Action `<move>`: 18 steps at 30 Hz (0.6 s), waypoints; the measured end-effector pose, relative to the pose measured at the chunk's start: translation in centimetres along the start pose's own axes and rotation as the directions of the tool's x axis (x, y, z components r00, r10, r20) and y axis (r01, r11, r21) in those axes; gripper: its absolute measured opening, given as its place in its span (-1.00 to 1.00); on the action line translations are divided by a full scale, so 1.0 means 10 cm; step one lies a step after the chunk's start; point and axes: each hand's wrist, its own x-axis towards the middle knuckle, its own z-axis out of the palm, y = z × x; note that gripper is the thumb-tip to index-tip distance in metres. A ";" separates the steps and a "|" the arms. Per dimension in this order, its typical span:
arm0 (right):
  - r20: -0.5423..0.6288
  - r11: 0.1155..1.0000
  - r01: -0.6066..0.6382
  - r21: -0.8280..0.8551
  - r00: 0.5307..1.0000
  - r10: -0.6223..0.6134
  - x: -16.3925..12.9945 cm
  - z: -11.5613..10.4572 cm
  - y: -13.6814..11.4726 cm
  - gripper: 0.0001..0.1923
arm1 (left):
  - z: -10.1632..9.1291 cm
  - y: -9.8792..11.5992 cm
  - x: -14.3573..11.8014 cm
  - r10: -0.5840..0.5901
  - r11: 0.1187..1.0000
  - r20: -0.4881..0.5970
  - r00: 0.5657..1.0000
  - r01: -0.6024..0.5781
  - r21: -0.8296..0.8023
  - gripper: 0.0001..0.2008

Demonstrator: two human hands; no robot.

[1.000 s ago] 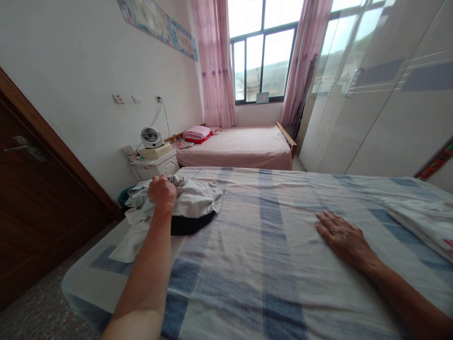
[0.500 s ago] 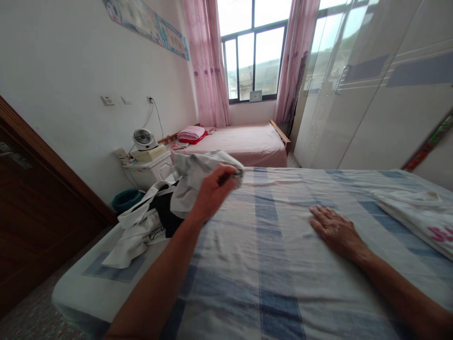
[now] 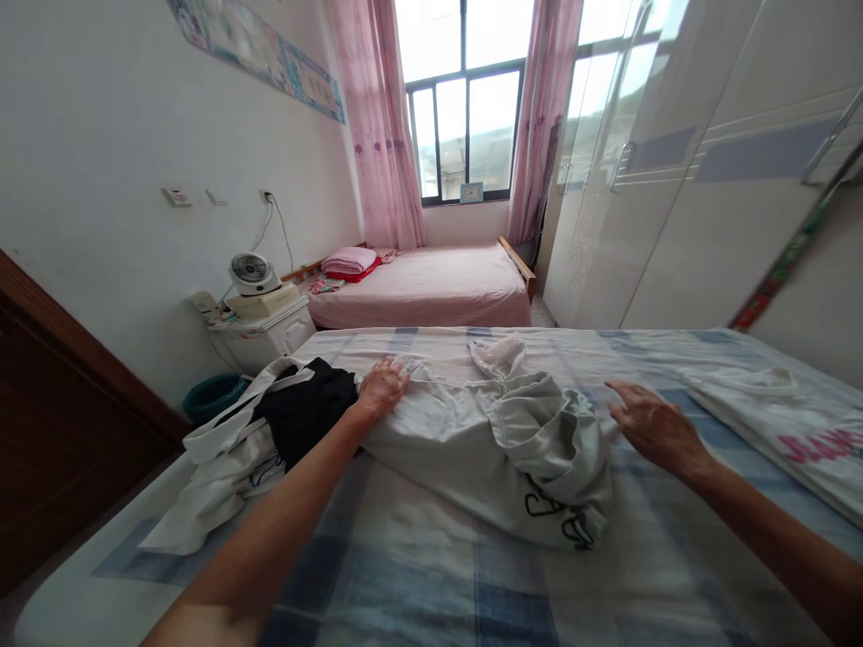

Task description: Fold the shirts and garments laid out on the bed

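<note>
A light grey shirt with black lettering lies across the bed in front of me. Its right part is bunched in loose folds. My left hand is at the shirt's left end, its fingers closed over the cloth. Just beyond the shirt's right edge hovers my right hand, palm down, with the index finger stretched out and the fingers apart. It holds nothing. To the left of my left hand lies a heap of clothes, with a black garment on top of a white garment.
A folded white garment with pink lettering lies at the bed's right. The blue-and-white striped sheet covers the bed. Beyond are a pink bed, a small fan on a white cabinet, a dark green bin and a wardrobe.
The grey shirt, earlier lifted in my left hand over the heap, now lies spread to the right on the bed. My left hand is lower and further left; my right hand has risen off the sheet.
</note>
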 end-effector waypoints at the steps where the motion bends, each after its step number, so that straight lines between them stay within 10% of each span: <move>1: -0.002 0.999 0.018 -0.027 1.000 -0.018 0.07 0.03 0.03 -0.44 | 0.09 -0.08 0.06 0.005 1.000 0.042 0.999 -0.006 0.014 -0.62; 8: 0.181 0.996 -0.036 -0.085 0.982 0.051 0.62 0.53 0.03 -0.38 | 0.46 -0.24 0.51 -0.059 0.998 0.151 0.987 0.053 0.038 -0.43; 18: 0.047 0.987 -0.153 -0.043 0.987 0.155 1.18 0.32 0.35 -0.39 | 0.45 -0.18 0.98 -0.038 0.998 0.066 0.997 0.034 0.056 -0.52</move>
